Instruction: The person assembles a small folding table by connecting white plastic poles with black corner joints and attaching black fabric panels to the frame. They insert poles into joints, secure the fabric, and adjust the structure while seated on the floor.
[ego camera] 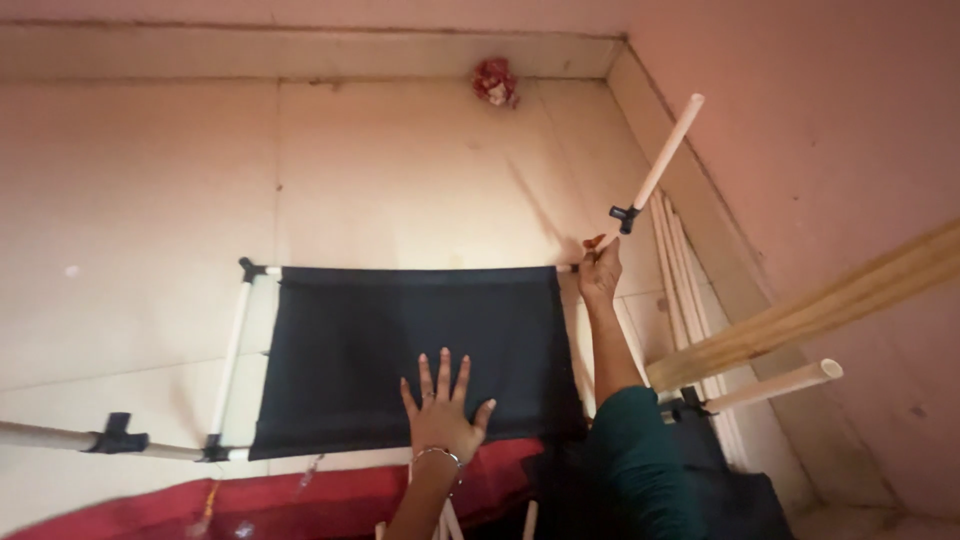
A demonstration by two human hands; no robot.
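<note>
the black fabric panel (400,350) fills the centre of the frame, stretched flat between white tubes over a pale tiled floor (150,200). the left hand (442,412) lies on it, low and just right of centre, palm down, fingers spread wide and loose, gripping nothing, only pressing flat on the cloth. a thin bracelet sits on that wrist.

up and to the right, the right hand (600,272) is clenched at the panel's upper right corner, fingers wrapped round the white tube (660,165) that rises aslant toward the upper right of the frame. a black clip connector (624,216) sits on that tube just above the hand. the arm runs down from it into a dark green sleeve (640,460) at the lower right.

on the left edge of the panel a white side tube (232,350) runs down from a black corner joint (250,268) at the upper left of the cloth to another joint at the lower left. from there a longer tube reaches out to the far left edge of the frame, carrying a black clamp (118,436).

red cloth (300,500) lies along the bottom edge, just below the panel. more white tubes (680,270) lie bundled on the floor by the right wall, and a wooden pole (820,305) crosses the right side. a small red bundle (495,80) sits at the top centre, against the wall.
</note>
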